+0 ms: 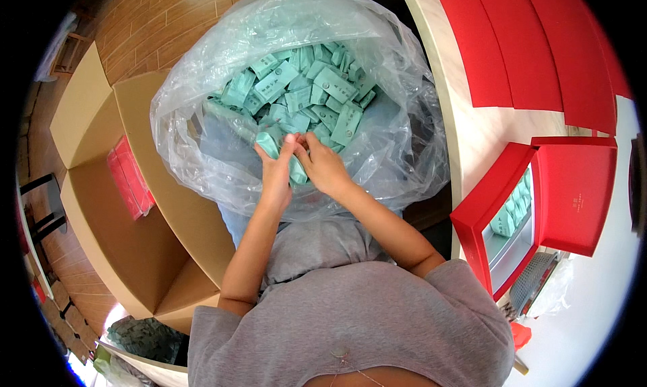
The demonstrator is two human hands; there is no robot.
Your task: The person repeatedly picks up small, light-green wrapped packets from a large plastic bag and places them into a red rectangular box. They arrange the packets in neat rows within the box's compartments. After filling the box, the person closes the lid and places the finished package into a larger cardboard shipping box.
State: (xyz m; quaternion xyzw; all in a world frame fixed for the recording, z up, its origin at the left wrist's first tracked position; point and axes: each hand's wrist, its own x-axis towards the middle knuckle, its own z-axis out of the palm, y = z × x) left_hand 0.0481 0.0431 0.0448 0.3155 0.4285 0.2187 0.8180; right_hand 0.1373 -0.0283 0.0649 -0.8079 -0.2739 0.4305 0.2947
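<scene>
A large clear plastic bag [202,57] lies open in front of me, holding a heap of small pale-green packets [335,84]. Over its near side my left hand [274,173] is closed around a green packet [267,143], whose end sticks out past the thumb. My right hand [323,165] meets it, fingertips pinched together against the left fingers. Green wrapping [296,171] also shows below, between the two hands. How many packets they hold is hidden by the fingers.
On my left stands an open cardboard box [121,235] with a red wrapped bundle [130,178] inside. At right, an open red gift box [472,229] contains a row of green packets [515,208]. Red sheets [519,43] lie on the pale table [482,141] beyond it.
</scene>
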